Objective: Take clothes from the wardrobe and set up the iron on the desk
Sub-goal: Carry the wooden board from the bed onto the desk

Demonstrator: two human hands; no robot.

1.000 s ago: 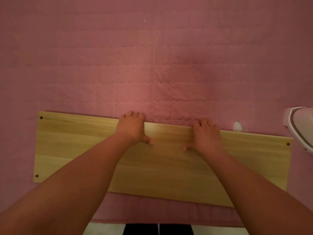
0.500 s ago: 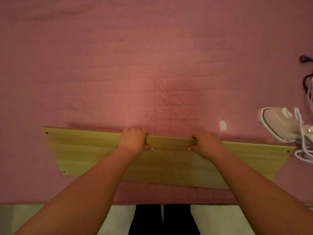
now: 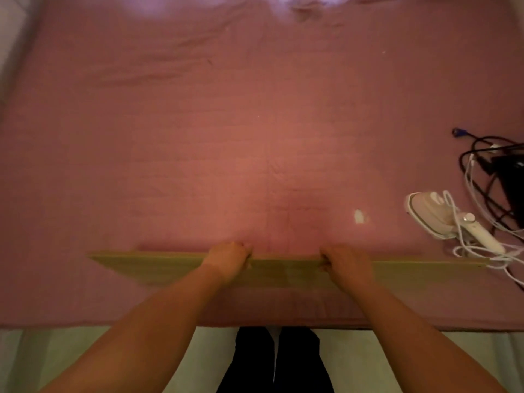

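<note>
A long pale wooden board (image 3: 158, 266) is tipped up over the near part of a pink quilted bed cover (image 3: 226, 137), so I see mostly its far edge and a narrow strip of its face. My left hand (image 3: 228, 260) and my right hand (image 3: 347, 262) both grip that far edge, about a hand's width either side of the middle. A small white iron (image 3: 433, 215) with a white handle and white cord lies on the cover to the right, just beyond the board's right end.
A tangle of black cables and a black device (image 3: 502, 177) lies at the right edge behind the iron. A small white spot (image 3: 359, 216) marks the cover. The bed's near edge runs along the bottom, with pale floor (image 3: 99, 353) and dark trouser legs (image 3: 275, 361) below it.
The board has tilted from lying flat to steeply raised on its near edge. My view has pulled back, bringing the iron, cables and floor into sight.
</note>
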